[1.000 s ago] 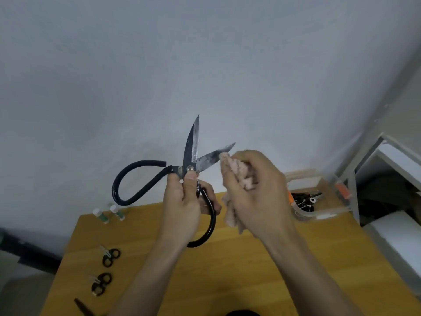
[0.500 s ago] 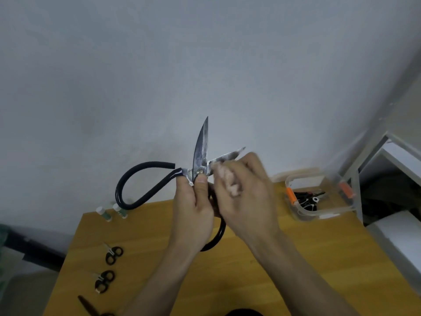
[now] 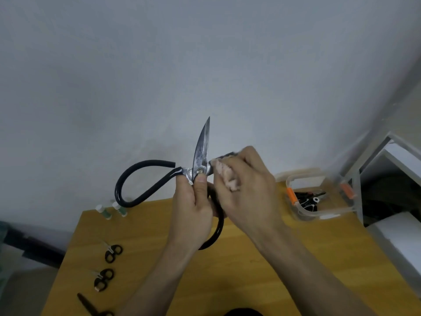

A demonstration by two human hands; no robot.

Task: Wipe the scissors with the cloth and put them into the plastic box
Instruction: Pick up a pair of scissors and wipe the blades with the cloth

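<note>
Scissors: a large pair with black looped handles [image 3: 145, 181] is held up in the air above the wooden table [image 3: 284, 258], in front of the pale wall [image 3: 205, 65]. Its blades are spread; one blade points up, the other runs right and is mostly hidden.
Left hand: the left hand [image 3: 193, 210] grips the scissors at the pivot, thumb pressed on the rivet, fingers curled round the lower handle loop.
Cloth: a pinkish cloth [image 3: 225, 174] is bunched against the right-pointing blade, just beside the pivot.
Right hand: the right hand [image 3: 248, 190] pinches the cloth round that blade, fingers curled over it.
Plastic box: a clear plastic box [image 3: 319, 215] with orange clips stands on the far right of the table, well apart from the hands; dark scissors lie inside it.
Small scissors: two small black-handled pairs [image 3: 112, 253] [image 3: 102, 279] lie on the left side of the table, with a third dark pair [image 3: 91, 306] at the near edge.
Spools: two small green-and-white spools [image 3: 111, 210] stand at the far left corner.
Shelf: a white shelf unit [image 3: 396, 160] stands to the right of the table.
</note>
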